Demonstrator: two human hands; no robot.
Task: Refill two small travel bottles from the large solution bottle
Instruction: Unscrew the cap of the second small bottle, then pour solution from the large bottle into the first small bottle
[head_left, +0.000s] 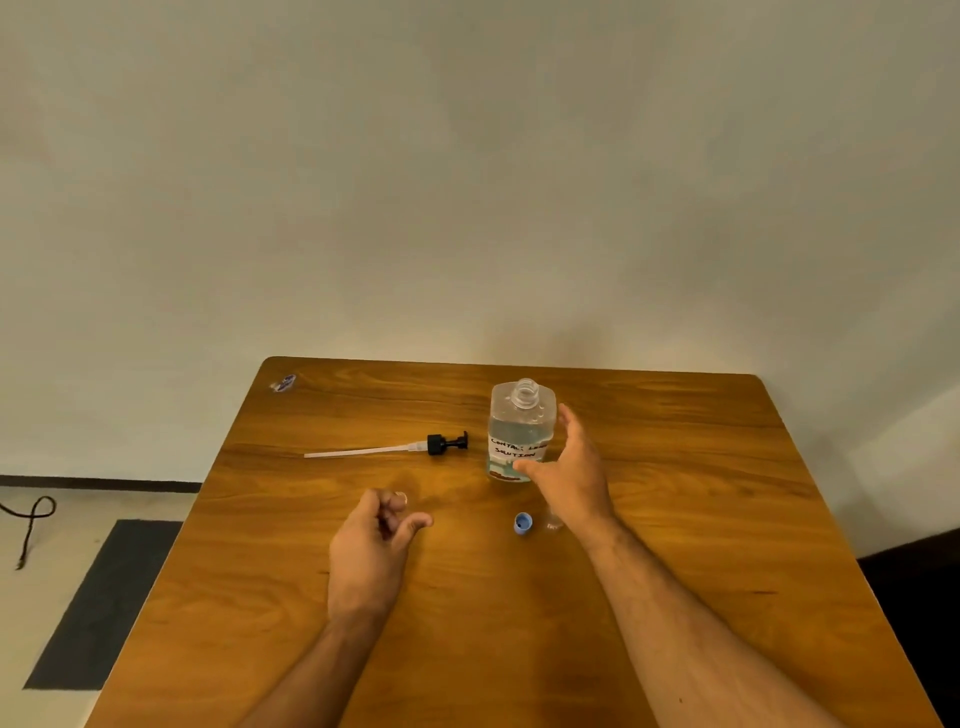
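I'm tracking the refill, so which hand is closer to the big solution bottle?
Right. The right hand is open right beside the solution bottle; the left hand is curled, nearer the person and off to its left.

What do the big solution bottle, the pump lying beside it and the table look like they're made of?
Solution bottle: likely clear glossy plastic, since liquid shows through. Pump: black plastic head, it seems, with a pale translucent dip tube. Table: wood or wood-look laminate with visible grain and a slight sheen; which one is unclear.
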